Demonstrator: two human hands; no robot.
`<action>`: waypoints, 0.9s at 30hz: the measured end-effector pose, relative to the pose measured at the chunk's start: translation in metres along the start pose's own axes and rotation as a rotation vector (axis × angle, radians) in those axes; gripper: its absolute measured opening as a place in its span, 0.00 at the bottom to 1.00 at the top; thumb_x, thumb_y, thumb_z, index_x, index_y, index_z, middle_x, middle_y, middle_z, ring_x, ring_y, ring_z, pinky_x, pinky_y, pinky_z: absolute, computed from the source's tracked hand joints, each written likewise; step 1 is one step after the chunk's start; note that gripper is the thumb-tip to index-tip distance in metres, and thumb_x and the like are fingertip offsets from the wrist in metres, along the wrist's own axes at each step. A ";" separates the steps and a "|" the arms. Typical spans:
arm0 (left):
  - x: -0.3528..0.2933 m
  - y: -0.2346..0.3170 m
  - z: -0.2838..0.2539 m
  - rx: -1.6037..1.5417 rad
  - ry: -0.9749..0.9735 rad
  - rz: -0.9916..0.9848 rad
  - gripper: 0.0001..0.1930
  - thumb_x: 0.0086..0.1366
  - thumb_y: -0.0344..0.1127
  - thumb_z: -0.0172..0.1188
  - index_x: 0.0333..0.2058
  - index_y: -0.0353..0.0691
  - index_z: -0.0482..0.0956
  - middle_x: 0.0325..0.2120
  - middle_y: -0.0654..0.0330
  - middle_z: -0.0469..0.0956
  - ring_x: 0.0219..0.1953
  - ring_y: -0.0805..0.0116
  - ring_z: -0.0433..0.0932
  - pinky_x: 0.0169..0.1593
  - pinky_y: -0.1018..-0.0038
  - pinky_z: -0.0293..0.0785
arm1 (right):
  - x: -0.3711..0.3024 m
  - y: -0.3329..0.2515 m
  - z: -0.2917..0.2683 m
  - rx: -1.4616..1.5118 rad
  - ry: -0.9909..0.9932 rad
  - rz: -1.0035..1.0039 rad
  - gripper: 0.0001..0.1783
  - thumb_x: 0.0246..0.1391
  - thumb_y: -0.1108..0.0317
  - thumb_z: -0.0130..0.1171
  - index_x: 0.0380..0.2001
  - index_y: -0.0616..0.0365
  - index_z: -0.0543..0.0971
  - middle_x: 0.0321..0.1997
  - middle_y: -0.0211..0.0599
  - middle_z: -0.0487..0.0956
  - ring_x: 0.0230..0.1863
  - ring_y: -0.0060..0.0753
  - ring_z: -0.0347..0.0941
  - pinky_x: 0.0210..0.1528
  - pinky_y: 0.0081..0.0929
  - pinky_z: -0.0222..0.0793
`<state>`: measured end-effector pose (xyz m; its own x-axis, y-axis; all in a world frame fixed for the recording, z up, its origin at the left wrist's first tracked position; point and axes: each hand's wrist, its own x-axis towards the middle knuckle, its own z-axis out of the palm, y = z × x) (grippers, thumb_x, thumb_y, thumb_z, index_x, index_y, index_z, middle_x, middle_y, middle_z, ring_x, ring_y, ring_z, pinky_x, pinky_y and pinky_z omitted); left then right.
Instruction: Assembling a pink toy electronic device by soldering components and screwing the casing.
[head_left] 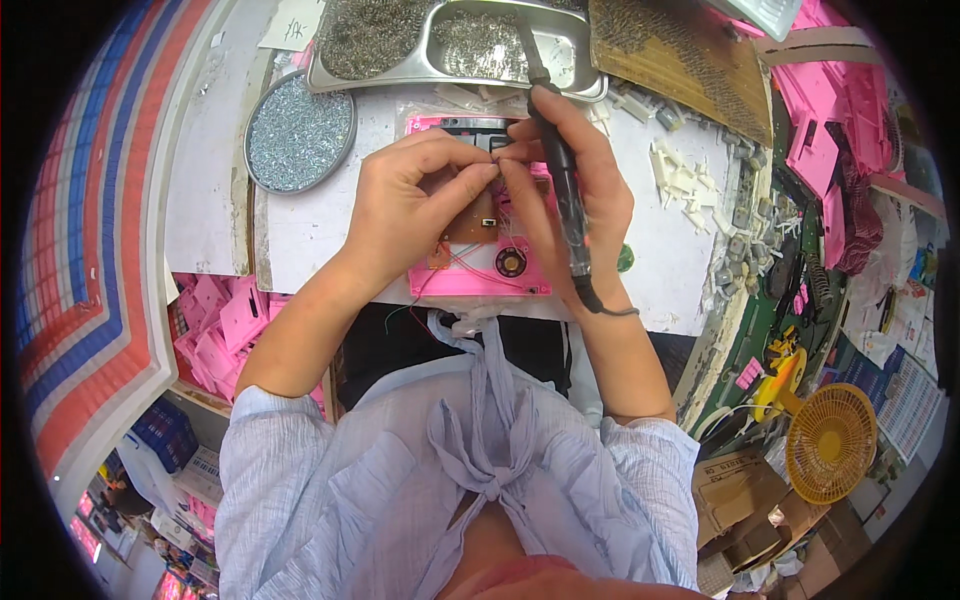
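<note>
A pink plastic housing (455,281) lies on the white work surface in front of me, holding a brown circuit board (468,228), a small round black speaker (511,261) and thin wires. My left hand (415,195) is over its left side, thumb and forefinger pinched together on something too small to make out. My right hand (590,180) grips a black corded electric screwdriver (562,165) along the palm, its shaft pointing away from me. The right thumb and fingertips meet the left ones above the housing and hide what lies between them.
Beyond the housing stands a metal tray (425,72) with heaps of small metal parts. A round dish (300,130) of silvery bits sits to its left. White plastic pieces (685,185) lie at right, near brown cardboard (690,70) covered with small parts. A yellow fan (830,443) stands lower right.
</note>
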<state>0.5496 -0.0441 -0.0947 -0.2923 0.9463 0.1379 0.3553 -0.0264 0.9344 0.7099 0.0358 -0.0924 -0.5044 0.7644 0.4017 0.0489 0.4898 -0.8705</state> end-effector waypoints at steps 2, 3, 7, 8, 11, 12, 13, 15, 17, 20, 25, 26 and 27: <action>0.001 0.001 -0.001 0.014 -0.019 -0.002 0.06 0.61 0.29 0.69 0.36 0.34 0.86 0.30 0.58 0.83 0.29 0.70 0.80 0.35 0.75 0.76 | -0.003 0.002 0.000 -0.048 0.005 -0.053 0.32 0.55 0.84 0.64 0.64 0.61 0.71 0.49 0.42 0.82 0.45 0.28 0.83 0.49 0.25 0.80; 0.002 0.001 -0.001 0.021 -0.029 -0.003 0.06 0.61 0.29 0.69 0.36 0.34 0.86 0.31 0.58 0.83 0.29 0.70 0.80 0.34 0.75 0.75 | -0.005 0.004 0.000 -0.068 0.013 -0.082 0.32 0.55 0.84 0.65 0.64 0.60 0.71 0.49 0.43 0.82 0.44 0.28 0.83 0.48 0.25 0.80; 0.001 0.002 -0.001 0.130 -0.004 0.080 0.05 0.60 0.28 0.68 0.33 0.34 0.84 0.31 0.58 0.81 0.28 0.67 0.80 0.33 0.74 0.75 | -0.007 0.004 0.000 -0.034 0.022 -0.044 0.32 0.54 0.84 0.66 0.62 0.59 0.73 0.46 0.40 0.82 0.44 0.27 0.82 0.47 0.24 0.80; 0.000 0.007 -0.001 0.164 -0.019 0.066 0.04 0.60 0.28 0.68 0.33 0.34 0.83 0.30 0.58 0.80 0.28 0.66 0.79 0.33 0.73 0.75 | -0.005 0.003 0.001 -0.026 0.029 -0.054 0.32 0.52 0.84 0.66 0.61 0.57 0.74 0.43 0.39 0.81 0.41 0.30 0.81 0.44 0.25 0.78; -0.001 0.009 0.002 0.236 -0.016 0.117 0.04 0.59 0.27 0.67 0.32 0.34 0.81 0.29 0.57 0.78 0.28 0.63 0.79 0.32 0.71 0.75 | 0.003 -0.001 0.002 -0.046 0.014 -0.119 0.33 0.47 0.85 0.66 0.59 0.53 0.78 0.36 0.39 0.78 0.35 0.37 0.79 0.37 0.27 0.76; 0.000 0.007 0.002 0.255 -0.007 0.149 0.04 0.59 0.27 0.66 0.32 0.34 0.81 0.28 0.56 0.77 0.28 0.62 0.79 0.31 0.70 0.75 | 0.004 -0.001 0.001 -0.081 -0.015 -0.164 0.34 0.46 0.85 0.66 0.59 0.53 0.77 0.36 0.39 0.78 0.35 0.38 0.78 0.37 0.28 0.76; 0.000 0.006 0.001 0.279 0.004 0.163 0.04 0.59 0.27 0.66 0.32 0.34 0.80 0.28 0.56 0.77 0.28 0.61 0.79 0.32 0.69 0.76 | 0.005 -0.001 0.000 -0.116 -0.044 -0.209 0.35 0.45 0.85 0.66 0.59 0.53 0.77 0.36 0.40 0.78 0.35 0.39 0.78 0.36 0.28 0.75; 0.001 0.002 -0.001 0.324 0.019 0.195 0.05 0.60 0.27 0.66 0.33 0.34 0.80 0.28 0.56 0.77 0.29 0.61 0.80 0.32 0.67 0.76 | 0.003 -0.003 -0.001 -0.126 -0.022 -0.249 0.34 0.45 0.85 0.65 0.59 0.53 0.77 0.36 0.40 0.78 0.35 0.40 0.77 0.36 0.29 0.75; 0.003 0.003 -0.004 0.304 -0.003 0.157 0.05 0.61 0.27 0.65 0.34 0.34 0.80 0.29 0.56 0.77 0.30 0.59 0.80 0.34 0.66 0.77 | 0.001 -0.003 -0.001 -0.113 0.004 -0.247 0.34 0.45 0.84 0.65 0.59 0.53 0.77 0.37 0.40 0.78 0.35 0.41 0.76 0.36 0.30 0.75; 0.004 0.003 -0.005 0.300 -0.018 0.175 0.05 0.62 0.29 0.65 0.34 0.34 0.80 0.30 0.54 0.78 0.32 0.55 0.81 0.36 0.65 0.77 | -0.002 0.000 0.001 -0.092 0.039 -0.215 0.35 0.46 0.85 0.65 0.60 0.54 0.76 0.39 0.38 0.78 0.36 0.35 0.76 0.37 0.28 0.75; 0.003 0.006 -0.002 0.333 -0.031 0.236 0.05 0.61 0.27 0.63 0.36 0.34 0.80 0.33 0.52 0.80 0.35 0.49 0.81 0.39 0.61 0.78 | 0.004 0.000 0.001 -0.057 0.017 -0.252 0.36 0.46 0.86 0.70 0.60 0.56 0.75 0.40 0.37 0.79 0.38 0.27 0.77 0.40 0.22 0.76; 0.003 0.008 -0.002 0.356 -0.028 0.248 0.06 0.61 0.27 0.62 0.37 0.34 0.80 0.33 0.51 0.80 0.35 0.49 0.81 0.39 0.61 0.78 | 0.005 -0.001 0.003 -0.057 0.027 -0.265 0.36 0.46 0.85 0.71 0.60 0.56 0.75 0.41 0.37 0.79 0.39 0.27 0.77 0.40 0.22 0.76; 0.003 0.010 -0.002 0.378 -0.024 0.259 0.07 0.60 0.26 0.61 0.38 0.34 0.80 0.33 0.51 0.80 0.36 0.48 0.81 0.39 0.60 0.78 | 0.006 -0.002 0.007 -0.057 0.036 -0.279 0.36 0.46 0.85 0.71 0.60 0.56 0.75 0.41 0.37 0.79 0.39 0.27 0.77 0.40 0.22 0.76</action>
<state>0.5503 -0.0424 -0.0848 -0.1320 0.9312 0.3398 0.7144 -0.1483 0.6839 0.7006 0.0364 -0.0897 -0.4740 0.6111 0.6339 -0.0387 0.7048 -0.7083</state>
